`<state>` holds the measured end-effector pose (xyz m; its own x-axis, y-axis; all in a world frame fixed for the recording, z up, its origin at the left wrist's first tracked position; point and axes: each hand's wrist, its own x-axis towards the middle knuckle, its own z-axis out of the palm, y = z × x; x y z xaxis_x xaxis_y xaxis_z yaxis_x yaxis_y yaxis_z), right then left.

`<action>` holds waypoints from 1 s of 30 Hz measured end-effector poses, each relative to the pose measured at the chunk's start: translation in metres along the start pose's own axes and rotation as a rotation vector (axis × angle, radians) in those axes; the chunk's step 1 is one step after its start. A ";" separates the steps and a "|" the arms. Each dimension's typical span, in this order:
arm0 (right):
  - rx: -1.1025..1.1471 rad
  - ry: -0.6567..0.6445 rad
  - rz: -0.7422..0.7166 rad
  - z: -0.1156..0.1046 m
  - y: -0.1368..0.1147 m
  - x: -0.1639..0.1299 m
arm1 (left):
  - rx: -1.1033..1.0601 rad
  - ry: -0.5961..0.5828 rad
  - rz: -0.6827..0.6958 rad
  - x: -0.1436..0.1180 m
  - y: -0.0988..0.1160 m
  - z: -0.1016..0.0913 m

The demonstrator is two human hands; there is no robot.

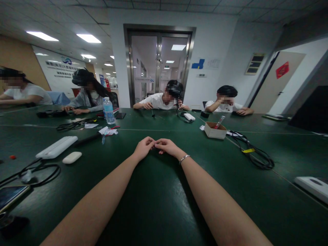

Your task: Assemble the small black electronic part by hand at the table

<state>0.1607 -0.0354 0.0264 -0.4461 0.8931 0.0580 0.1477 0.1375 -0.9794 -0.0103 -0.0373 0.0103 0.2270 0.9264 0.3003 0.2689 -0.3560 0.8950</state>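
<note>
At the middle of the head view, the left hand (143, 149) and the right hand (168, 147) meet over the dark green table (164, 212), their fingertips touching or nearly so. The fingers of both are curled in toward the thumbs as in a pinch; whether something small sits between them I cannot tell, but if so, it is at that meeting point. A silvery bracelet (184, 158) circles the right wrist. Taking the hands as the centre of the dial, an open box (215, 133) stands just above three o'clock, with a clear tube (220, 120) leaning up out of it. Beyond it, at three, lies a coiled black cable (267, 164) with a yellow tag (248, 150). At ten o'clock a water bottle (109, 114) stands upright, and between nine and ten are some white papers (110, 131). Near nine o'clock lie a long white block (57, 147) and, just beside it, a rounded white case (72, 157). Further out, between eight and nine, a phone (11, 196) is cut by the frame edge. Toward twelve, across the table, a co-worker in a white shirt (156, 101) bends forward, with a small white device (189, 117) close by at one.
</note>
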 end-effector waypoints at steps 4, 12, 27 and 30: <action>-0.031 0.016 -0.013 0.001 0.004 0.002 | -0.012 0.013 -0.004 0.000 0.002 0.000; 0.027 0.041 -0.009 0.000 0.006 0.004 | -0.010 -0.024 -0.004 -0.002 0.007 0.000; 0.208 0.061 0.051 -0.007 0.003 -0.002 | 0.076 0.020 -0.047 0.005 -0.006 -0.005; 0.203 0.055 0.033 -0.009 0.004 -0.002 | 0.082 0.016 -0.050 0.004 -0.005 -0.004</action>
<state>0.1696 -0.0325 0.0237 -0.3947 0.9183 0.0307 -0.0218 0.0240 -0.9995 -0.0150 -0.0314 0.0083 0.1965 0.9448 0.2622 0.3555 -0.3178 0.8790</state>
